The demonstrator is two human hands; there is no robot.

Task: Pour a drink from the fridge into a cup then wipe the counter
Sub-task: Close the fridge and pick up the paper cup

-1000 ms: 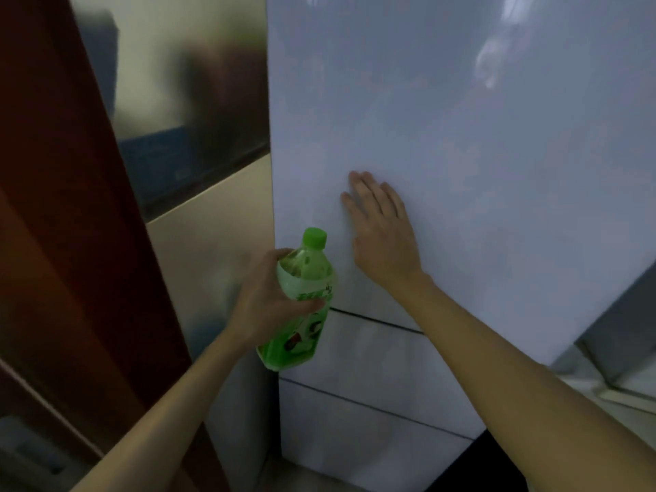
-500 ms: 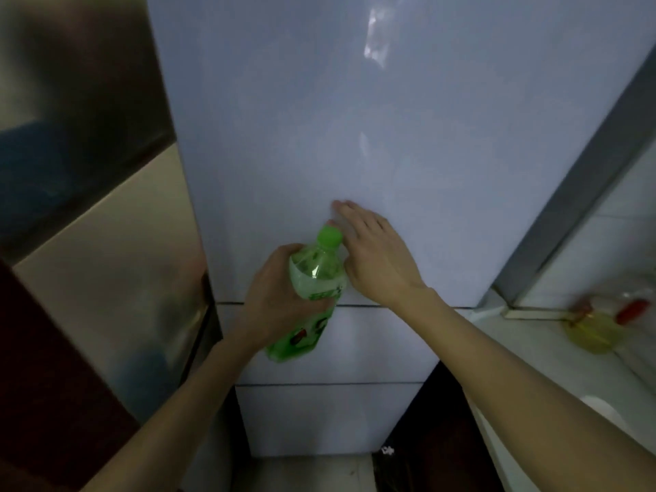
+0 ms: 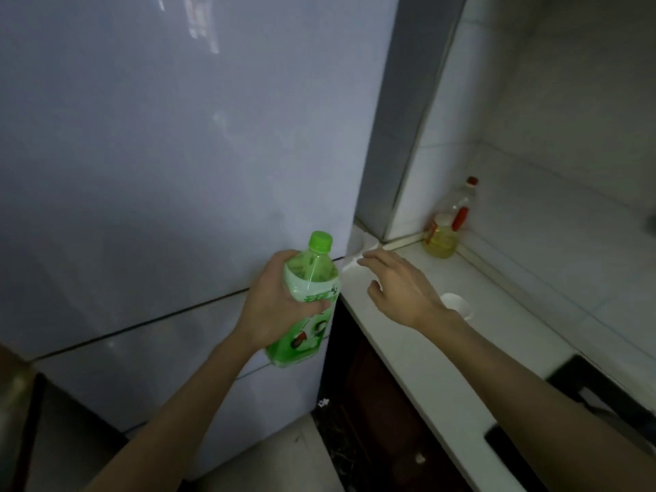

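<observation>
Upright, the green plastic drink bottle with its green cap sat clasped at the label in the left hand, before the closed pale fridge door. Further right, the right hand hovered open and empty over the white counter, near a small white cup. Nearly full, the bottle probably felt heavy and squashy; a mid-body grip seemed best.

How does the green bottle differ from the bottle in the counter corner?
The green bottle has a green cap and green drink; the corner bottle has a red cap and yellow liquid low down. The green bottle is held in the left hand, tilted slightly; the corner bottle stands on the counter. Both are capped clear plastic.
</observation>
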